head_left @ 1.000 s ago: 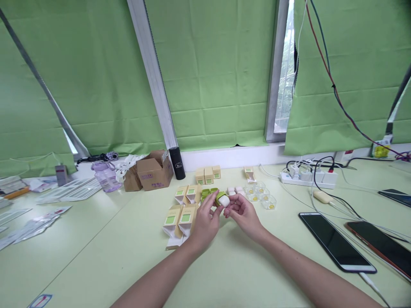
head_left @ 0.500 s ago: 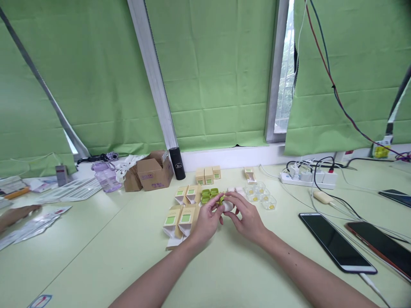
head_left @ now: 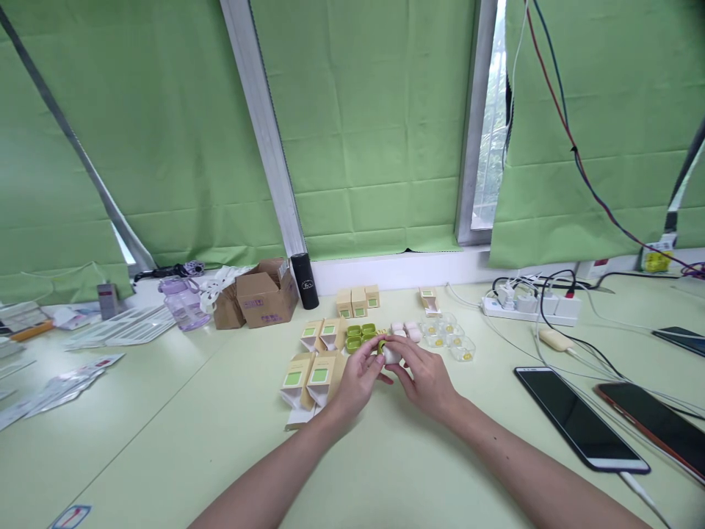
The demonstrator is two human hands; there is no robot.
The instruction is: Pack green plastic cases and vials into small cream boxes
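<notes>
Both my hands meet over the table's middle around a small white rounded piece (head_left: 392, 356). My left hand (head_left: 358, 376) pinches a small green part (head_left: 381, 346) that sits against the white piece. My right hand (head_left: 429, 380) is closed around the white piece's far and right sides, partly hiding it. Just behind the fingers lie several green square cups (head_left: 354, 343) and several small white blocks (head_left: 412, 332). Clear plastic cups with yellow centres (head_left: 463, 350) lie to the right. Open cardboard boxes with green labels (head_left: 294, 378) lie beside my left wrist.
Closed small boxes (head_left: 358, 300) and one open box (head_left: 429, 301) stand farther back. At the right are phones (head_left: 581, 419), cables and a power strip (head_left: 532, 308). A brown carton (head_left: 267, 297), black bottle (head_left: 305, 281) and purple jug (head_left: 184, 303) line the back left.
My fingers have shifted slightly around the white piece, and the white blocks behind show more. Another person's hand at the far left has gone out of view.
</notes>
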